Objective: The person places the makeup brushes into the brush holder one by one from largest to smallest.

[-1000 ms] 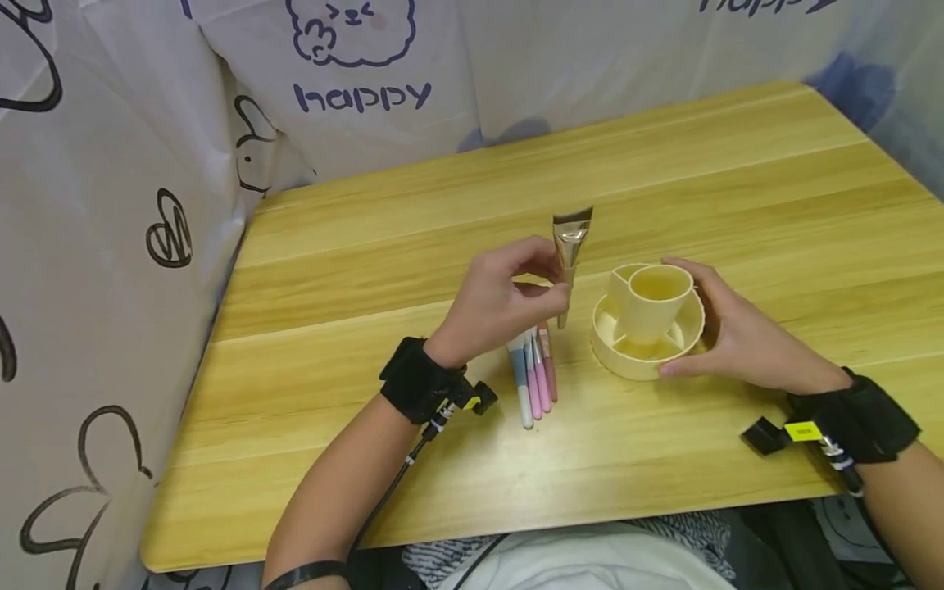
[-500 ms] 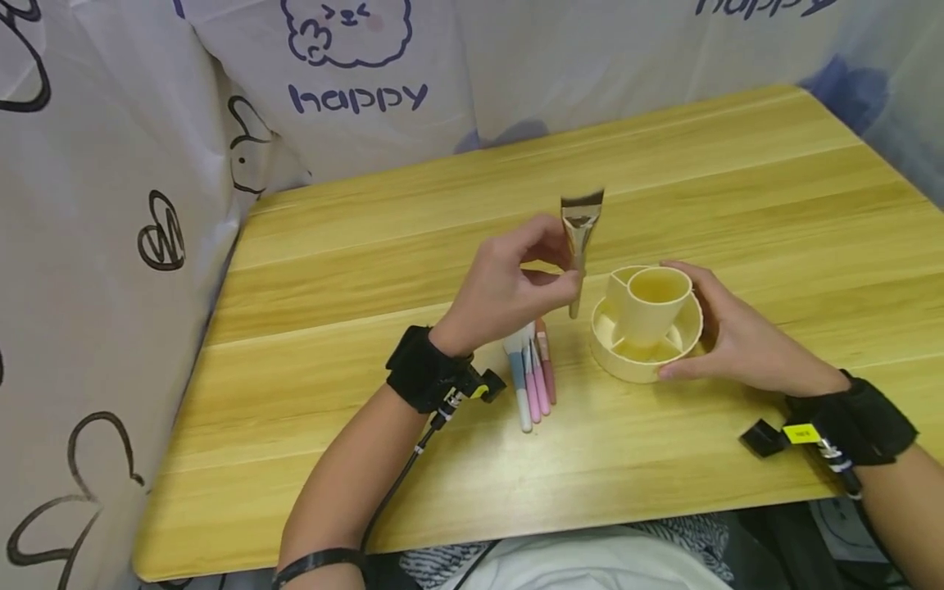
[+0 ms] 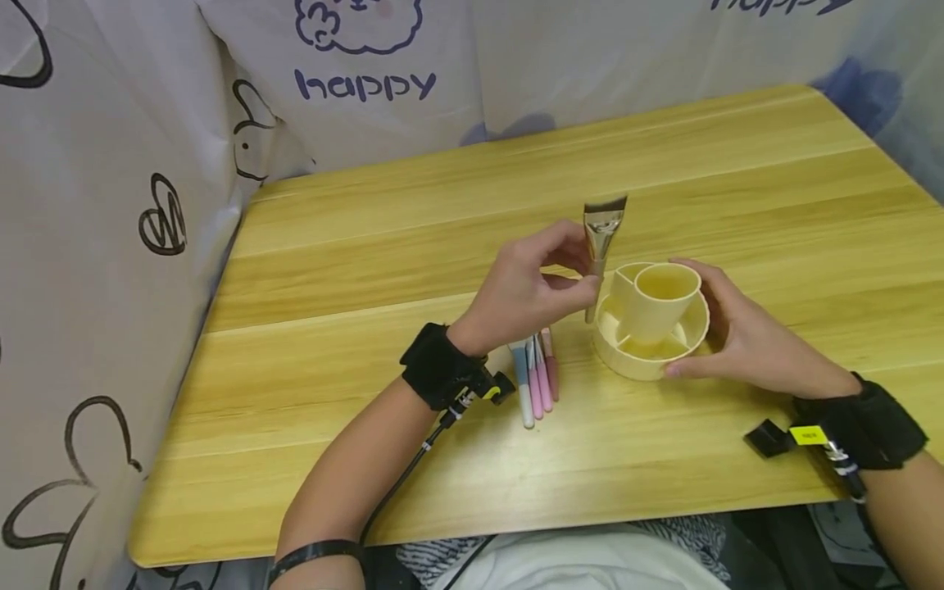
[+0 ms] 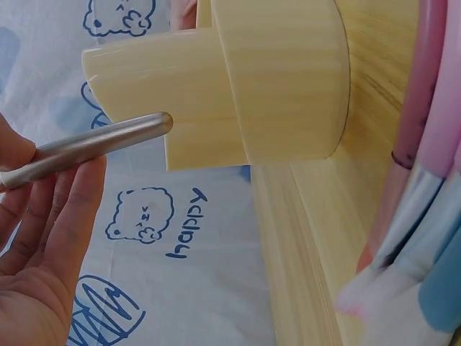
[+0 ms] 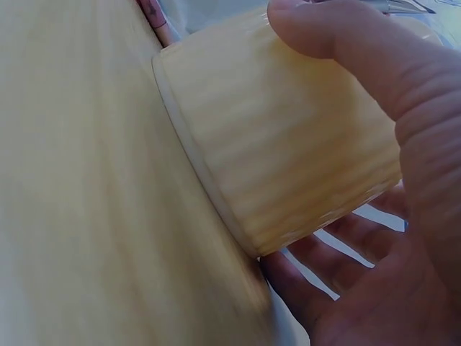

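Note:
My left hand (image 3: 534,283) pinches a makeup brush (image 3: 602,233) by its handle, with the flat dark bristles pointing up. In the left wrist view the rounded end of that brush's handle (image 4: 137,131) is beside the raised part of a cream brush holder (image 4: 288,86); whether they touch I cannot tell. The holder has a round, divided base with a taller cup standing in it. My right hand (image 3: 752,336) grips the holder's base (image 3: 642,366) from the right side, thumb in front and fingers behind, as the right wrist view also shows.
Several makeup brushes (image 3: 537,381), with blue-white and pink handles, lie side by side on the wooden table (image 3: 354,393), left of the holder. A printed cloth (image 3: 383,123) hangs behind the table and on the left.
My left hand has carried the upright brush to the right, until its handle is beside the holder's left rim. The right hand stays on the holder.

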Demonstrator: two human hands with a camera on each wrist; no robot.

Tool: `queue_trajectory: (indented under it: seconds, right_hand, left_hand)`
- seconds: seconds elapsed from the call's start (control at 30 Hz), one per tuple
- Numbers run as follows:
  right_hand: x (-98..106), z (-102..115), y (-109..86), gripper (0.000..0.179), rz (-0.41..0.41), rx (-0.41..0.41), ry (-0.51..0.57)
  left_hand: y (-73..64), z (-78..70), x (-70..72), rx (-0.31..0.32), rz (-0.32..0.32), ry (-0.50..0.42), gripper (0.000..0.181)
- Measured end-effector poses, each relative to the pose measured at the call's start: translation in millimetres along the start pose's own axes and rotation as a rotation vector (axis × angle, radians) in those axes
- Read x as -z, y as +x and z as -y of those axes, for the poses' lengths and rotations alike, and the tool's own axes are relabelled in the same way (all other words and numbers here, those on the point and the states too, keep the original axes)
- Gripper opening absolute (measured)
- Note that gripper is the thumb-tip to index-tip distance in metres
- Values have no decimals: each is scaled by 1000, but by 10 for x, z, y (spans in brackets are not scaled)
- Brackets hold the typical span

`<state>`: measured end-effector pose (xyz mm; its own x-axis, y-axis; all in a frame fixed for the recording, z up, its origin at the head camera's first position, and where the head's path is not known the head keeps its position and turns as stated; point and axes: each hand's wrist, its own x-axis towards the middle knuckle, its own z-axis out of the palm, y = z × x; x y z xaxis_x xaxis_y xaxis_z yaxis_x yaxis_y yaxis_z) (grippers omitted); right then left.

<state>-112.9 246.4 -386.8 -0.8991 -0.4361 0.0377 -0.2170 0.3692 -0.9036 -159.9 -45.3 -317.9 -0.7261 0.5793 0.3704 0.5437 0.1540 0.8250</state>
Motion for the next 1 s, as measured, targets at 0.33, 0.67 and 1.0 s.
queue_trajectory:
  seconds: [0.33,0.67,1.0]
  right_hand:
    - [32,14,-15,108,30,-23,-52]
    - [-9,26,-24,117,6,-26,-37]
    - [-4,52,-26,114,-12,-30,-57]
  left_hand:
    - [-5,-10,-8,-12,-16,-5,23]
    - [12,-1,-44,-36,-31,-3,23]
    - [7,-13,-47,-43,-36,8,21]
